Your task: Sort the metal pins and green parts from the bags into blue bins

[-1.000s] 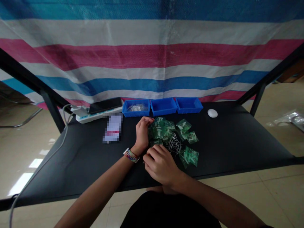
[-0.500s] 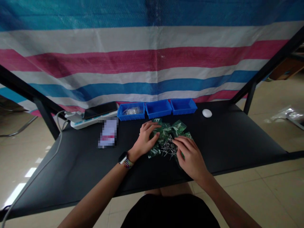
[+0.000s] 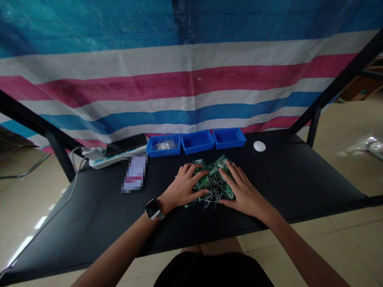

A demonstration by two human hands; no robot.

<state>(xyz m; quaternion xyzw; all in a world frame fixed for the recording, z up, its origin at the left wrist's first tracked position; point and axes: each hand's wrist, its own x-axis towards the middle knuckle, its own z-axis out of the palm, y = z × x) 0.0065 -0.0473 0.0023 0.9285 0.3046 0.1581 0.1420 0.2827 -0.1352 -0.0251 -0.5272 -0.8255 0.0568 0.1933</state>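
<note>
A heap of small green plastic bags (image 3: 213,177) lies near the middle of the black table (image 3: 299,179), with loose metal pins (image 3: 211,196) spilling from its near side. My left hand (image 3: 184,186), a watch on its wrist, rests flat on the left of the heap with fingers spread. On the right of the heap my right hand (image 3: 243,191) lies flat too, fingers stretched out. Both hands cup the pile between them and grip nothing.
Three blue bins (image 3: 198,141) stand in a row behind the heap, the left one holding a clear bag. A white power strip (image 3: 112,157) with a dark phone on it, a blurred card (image 3: 134,178) and a white round object (image 3: 259,146) also lie on the table. A striped tarp hangs behind.
My right hand moved from the near edge to the right side of the bags. Both hands flattened and pushed the scattered bags together into a tighter heap.
</note>
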